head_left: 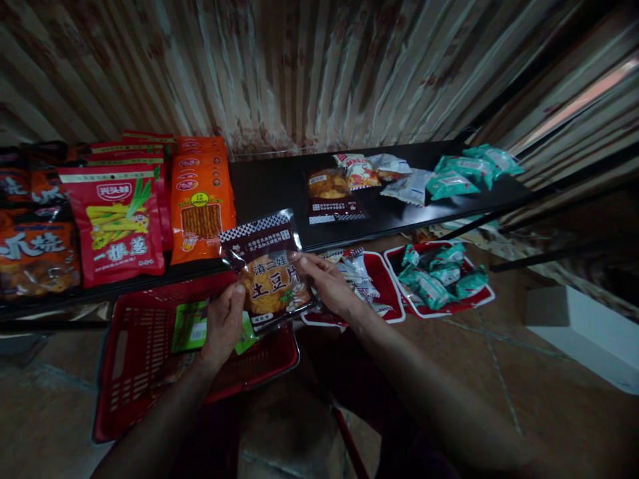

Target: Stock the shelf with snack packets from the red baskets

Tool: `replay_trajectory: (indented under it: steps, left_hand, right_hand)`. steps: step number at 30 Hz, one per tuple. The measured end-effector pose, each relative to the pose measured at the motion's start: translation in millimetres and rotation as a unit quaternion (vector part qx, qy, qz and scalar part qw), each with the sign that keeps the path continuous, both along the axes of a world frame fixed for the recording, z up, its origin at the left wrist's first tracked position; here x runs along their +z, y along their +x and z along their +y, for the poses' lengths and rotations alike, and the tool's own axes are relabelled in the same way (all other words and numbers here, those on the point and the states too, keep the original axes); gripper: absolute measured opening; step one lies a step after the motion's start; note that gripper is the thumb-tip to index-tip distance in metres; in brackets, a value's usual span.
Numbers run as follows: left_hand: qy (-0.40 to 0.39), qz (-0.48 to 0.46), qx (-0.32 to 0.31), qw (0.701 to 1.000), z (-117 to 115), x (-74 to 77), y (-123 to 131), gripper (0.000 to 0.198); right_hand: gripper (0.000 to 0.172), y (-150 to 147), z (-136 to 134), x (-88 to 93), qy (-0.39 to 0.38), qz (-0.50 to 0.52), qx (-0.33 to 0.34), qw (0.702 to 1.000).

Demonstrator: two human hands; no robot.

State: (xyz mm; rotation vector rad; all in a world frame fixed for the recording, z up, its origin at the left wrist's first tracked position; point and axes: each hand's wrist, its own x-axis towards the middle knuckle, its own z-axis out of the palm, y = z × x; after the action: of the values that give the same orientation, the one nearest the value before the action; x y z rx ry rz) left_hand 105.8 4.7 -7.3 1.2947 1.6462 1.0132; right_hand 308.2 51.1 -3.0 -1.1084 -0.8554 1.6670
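Between both hands I hold a dark brown bag of potato chips (pixel 272 283), tilted, its printed front facing me. My left hand (pixel 225 320) grips the bag's lower left edge with the thumb on top. On the right edge, my right hand (pixel 323 279) pinches it, thumb over the front. The bag is above the near edge of a black shelf (pixel 269 179) and a red basket (pixel 130 346). In that basket lies a green packet (pixel 188 326), partly hidden by my left hand. A similar brown bag (pixel 332 194) lies on the shelf beyond.
Orange bags (pixel 202 206), red bags (pixel 114 226) and dark orange-black bags (pixel 37 253) stand on the shelf's left. White packets (pixel 409 186) and teal packets (pixel 454 183) lie on its right. Small red baskets (pixel 486 299) sit below. A white box (pixel 582 339) is at right.
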Motion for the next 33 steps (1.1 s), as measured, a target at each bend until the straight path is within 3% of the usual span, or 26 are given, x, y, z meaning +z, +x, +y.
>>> replay_trajectory:
  steps: [6,12,18,26,33]
  left_hand:
    - [0.044,-0.076,0.069,0.994,4,6.2,-4,0.035]
    - [0.089,-0.097,0.116,0.984,11,7.6,-3,0.045]
    - [0.107,-0.093,0.108,0.984,15,10.0,2,0.040]
    - [0.096,-0.114,0.122,0.981,18,-2.9,2,0.035]
    - [0.091,-0.196,0.142,0.966,15,-5.1,5,0.033]
  right_hand:
    - [0.034,1,-5,-0.4,-0.003,0.001,0.040,0.999]
    - [0.033,-10,-12,-12.0,-0.079,0.062,0.083,0.992]
    - [0.036,-30,-24,-18.6,-0.080,0.064,0.117,0.988]
    - [0.031,-45,-30,-10.9,-0.075,0.067,0.069,0.993]
    - [0.030,-40,-31,6.3,-0.064,0.083,0.101,0.989]
